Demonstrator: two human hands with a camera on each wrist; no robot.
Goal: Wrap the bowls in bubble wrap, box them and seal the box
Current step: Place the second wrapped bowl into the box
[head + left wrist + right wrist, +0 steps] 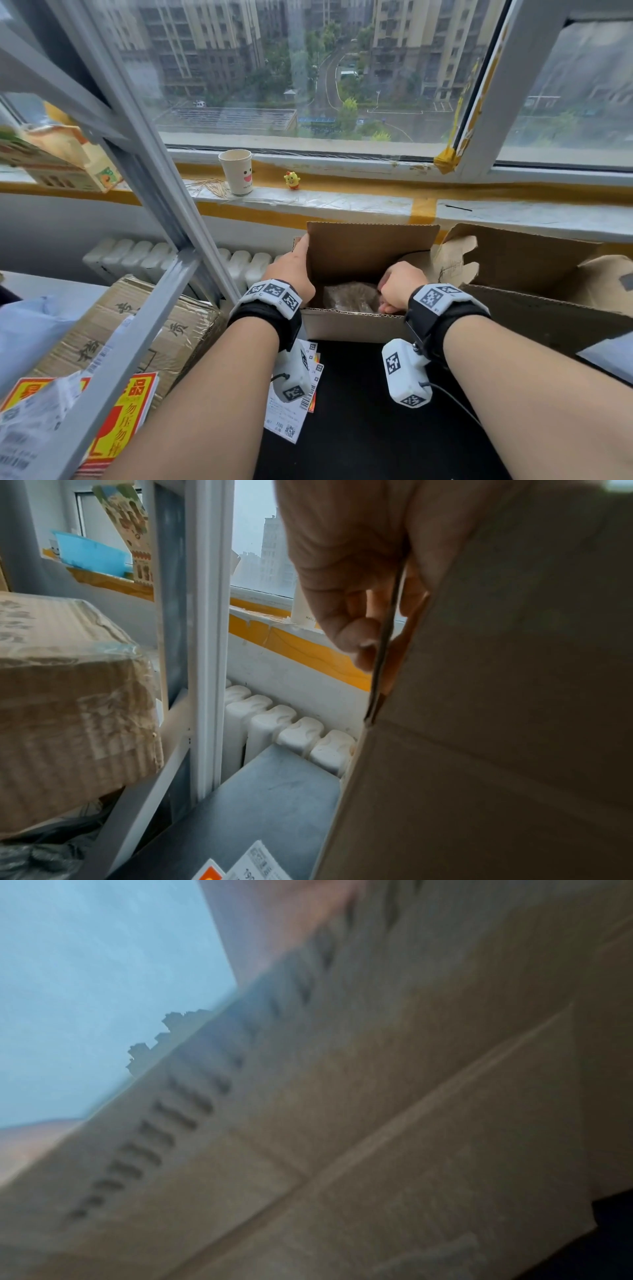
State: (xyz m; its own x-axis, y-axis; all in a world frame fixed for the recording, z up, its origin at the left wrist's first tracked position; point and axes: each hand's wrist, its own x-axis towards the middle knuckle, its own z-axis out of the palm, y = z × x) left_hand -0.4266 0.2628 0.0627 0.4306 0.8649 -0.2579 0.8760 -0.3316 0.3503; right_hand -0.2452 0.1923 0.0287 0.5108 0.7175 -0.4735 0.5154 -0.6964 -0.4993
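Below a taped window sill, the open box [352, 325] sits on the dark surface [359, 428] with a bubble-wrapped bowl [349, 296] inside, likely fragile, best cradled underneath; left hand [291, 274] pinches a light, bendy flap, right hand [399, 286] curls inside the box, grip contents unclear.

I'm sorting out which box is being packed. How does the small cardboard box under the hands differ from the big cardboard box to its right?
The small box holds a bubble-wrapped bundle; the big box's contents are hidden. The left hand grips a small-box flap and the right hand reaches inside; neither touches the big box. The big box's flap is torn, the small one's intact. Both stand open.
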